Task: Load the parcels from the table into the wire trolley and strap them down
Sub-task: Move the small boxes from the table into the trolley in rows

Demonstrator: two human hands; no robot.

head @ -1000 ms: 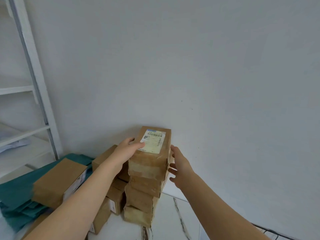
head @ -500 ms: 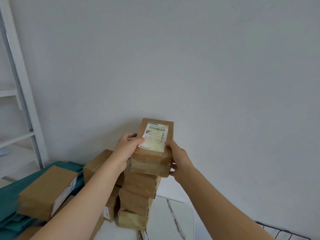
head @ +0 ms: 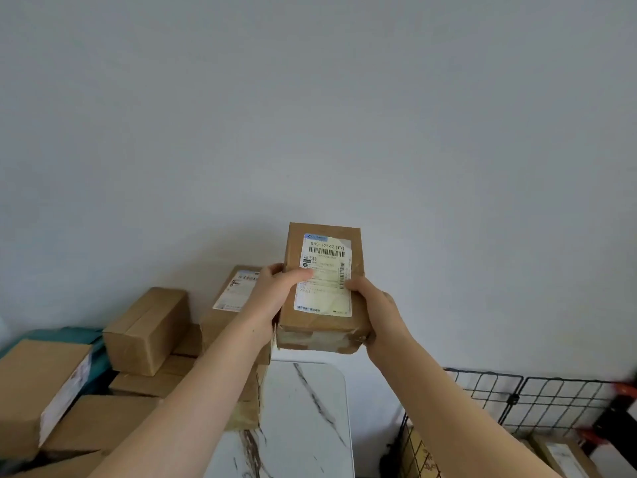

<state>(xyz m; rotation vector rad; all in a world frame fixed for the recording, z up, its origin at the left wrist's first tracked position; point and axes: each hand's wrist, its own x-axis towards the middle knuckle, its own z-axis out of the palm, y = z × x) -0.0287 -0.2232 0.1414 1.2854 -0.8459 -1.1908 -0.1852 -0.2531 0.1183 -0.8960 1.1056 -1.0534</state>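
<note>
The labelled brown cardboard parcel (head: 322,288) lifts off the stack — left hand (head: 272,294) and right hand (head: 374,305) grasping it — loose grip risks dropping it short of the black wire trolley (head: 517,398).

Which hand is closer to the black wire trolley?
Right. The right hand holds the brown cardboard parcel above-left of the black wire trolley; the left hand grips the parcel's farther side.

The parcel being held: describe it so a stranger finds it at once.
Above the marble table, right of the stack, the left hand and right hand hold a brown parcel. Only it is in the air; the others lie piled.
</note>
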